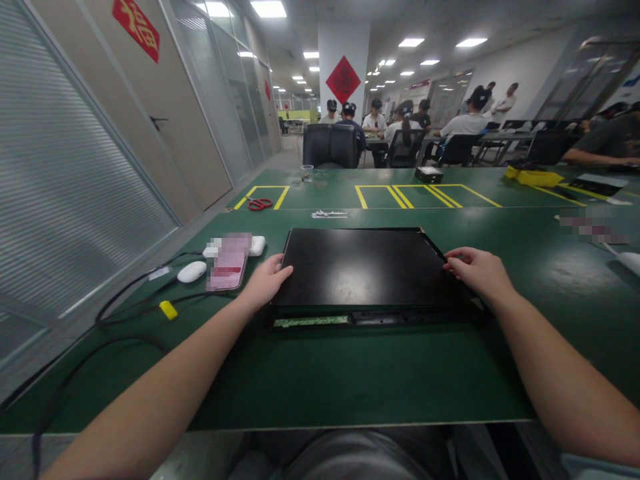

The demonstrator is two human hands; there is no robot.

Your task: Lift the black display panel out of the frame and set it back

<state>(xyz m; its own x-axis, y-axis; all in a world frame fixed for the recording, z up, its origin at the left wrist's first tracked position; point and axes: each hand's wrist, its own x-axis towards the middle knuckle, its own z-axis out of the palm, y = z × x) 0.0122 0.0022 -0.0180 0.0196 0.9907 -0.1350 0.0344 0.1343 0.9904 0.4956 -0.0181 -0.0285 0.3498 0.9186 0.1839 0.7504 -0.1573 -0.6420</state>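
Observation:
A flat black display panel (357, 267) lies in front of me on the green table, its surface reflecting a ceiling light. Along its near side runs a black frame (415, 318) with a green circuit board strip (311, 321) in it. My left hand (267, 279) grips the panel's left edge, thumb on top and fingers partly hidden behind the side. At the right edge, my right hand (473, 267) pinches the rim between thumb and fingers. Whether it holds the panel, the frame or both is hard to make out.
Left of the panel are a phone (231, 263), a white mouse (192, 271), a yellow piece (169, 310) and black cables (107, 310). Farther back lie red-handled scissors (260, 204), a plastic cup (307, 173) and a small black box (429, 175). Several people sit at tables beyond.

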